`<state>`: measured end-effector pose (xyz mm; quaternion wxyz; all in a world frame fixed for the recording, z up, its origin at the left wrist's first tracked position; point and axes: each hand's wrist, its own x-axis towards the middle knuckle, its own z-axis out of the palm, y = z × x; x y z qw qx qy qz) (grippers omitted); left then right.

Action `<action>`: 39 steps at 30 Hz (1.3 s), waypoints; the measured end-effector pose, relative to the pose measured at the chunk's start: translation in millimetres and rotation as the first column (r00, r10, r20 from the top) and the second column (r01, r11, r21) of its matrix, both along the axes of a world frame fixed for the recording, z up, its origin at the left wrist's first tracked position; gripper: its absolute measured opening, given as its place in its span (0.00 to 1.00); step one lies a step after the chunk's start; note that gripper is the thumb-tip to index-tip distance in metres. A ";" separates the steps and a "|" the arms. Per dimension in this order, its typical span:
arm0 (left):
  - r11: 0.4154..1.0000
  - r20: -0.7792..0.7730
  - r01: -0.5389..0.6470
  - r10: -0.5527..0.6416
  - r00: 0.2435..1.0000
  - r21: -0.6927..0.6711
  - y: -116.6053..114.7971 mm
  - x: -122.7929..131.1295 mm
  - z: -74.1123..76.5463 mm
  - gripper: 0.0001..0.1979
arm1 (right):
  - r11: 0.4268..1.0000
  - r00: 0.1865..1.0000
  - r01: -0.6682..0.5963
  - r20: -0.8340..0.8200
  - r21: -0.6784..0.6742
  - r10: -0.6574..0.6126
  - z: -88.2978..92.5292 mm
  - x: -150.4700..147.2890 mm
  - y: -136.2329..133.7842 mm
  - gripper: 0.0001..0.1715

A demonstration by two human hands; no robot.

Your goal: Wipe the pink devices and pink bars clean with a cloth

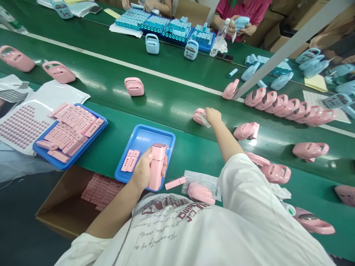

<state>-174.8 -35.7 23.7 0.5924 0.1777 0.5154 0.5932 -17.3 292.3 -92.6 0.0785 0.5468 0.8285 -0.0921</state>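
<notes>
My left hand (142, 170) is wrapped around a pink box-shaped device (157, 166) with a dark grille on top, held upright over a blue tray (135, 135). Two slim pink pieces (130, 160) with small round marks lie in that tray. My right hand (213, 116) reaches forward to the green belt, its fingers closed on a white cloth (204, 121). Those fingers touch a pink handled device (198, 116); whether they grip it too, I cannot tell. Near my body lie a loose pink stick-like piece (175, 183) and a rounded pink device (201, 193) on bubble wrap (217, 183).
A fuller blue tray (104, 123) of pink pieces stands left, beside a sticker sheet (23, 127). An open carton (55, 218) sits below. More pink devices (134, 87) dot the belt. Across it, people (244, 27) handle blue ones. A slanted grey pole (291, 44) stands right.
</notes>
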 end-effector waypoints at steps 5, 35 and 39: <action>0.999 0.043 0.038 -0.038 0.998 0.009 -2.7 4.3 -1.0 0.23 | 0.993 0.999 -0.050 -0.014 -0.103 0.049 14.0 15.0 -46.5 0.15; 0.911 -0.148 0.407 -0.394 0.907 0.070 -25.1 41.4 3.4 0.20 | 0.545 -0.554 -0.115 -0.402 -0.830 -0.729 40.1 40.2 -250.5 0.10; 0.894 -0.181 0.444 -0.427 0.886 0.062 -26.8 43.9 0.7 0.19 | 0.759 -0.385 0.156 -0.747 -0.632 -0.542 54.8 35.2 -276.7 0.14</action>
